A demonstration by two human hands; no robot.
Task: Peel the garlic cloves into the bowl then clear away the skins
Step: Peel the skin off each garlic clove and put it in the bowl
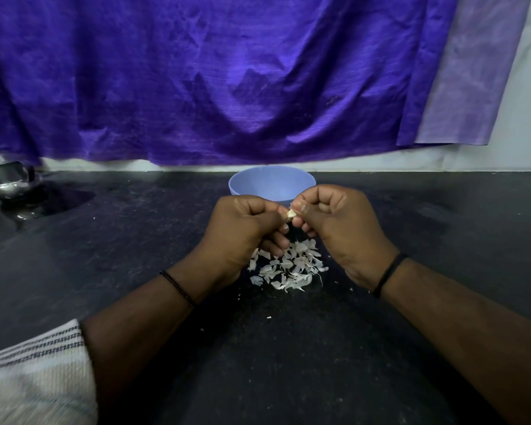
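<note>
We can read no writing or brand anywhere; a small yellow mark on the metal vessel at the far left is too small to make out, and the vessel itself is cut off by the frame edge.

Our left hand and right hand meet above the dark counter, both with fingers curled. Between their fingertips they pinch a garlic clove, of which only a small pale piece shows; the rest is hidden by the fingers, so we cannot tell how much skin remains on it.

The clove is held just in front of the blue bowl, whose near rim is covered by the hands. What we see of its inside looks bare, but the bottom is out of sight.

Directly below the hands lies a pile of white skins on the counter, partly hidden by the left hand, with a few stray flakes scattered nearer to us.

Each wrist carries a thin black band. A striped sleeve shows at the lower left, blurred and cropped. A purple cloth hangs behind the bowl, covering most of the wall.
</note>
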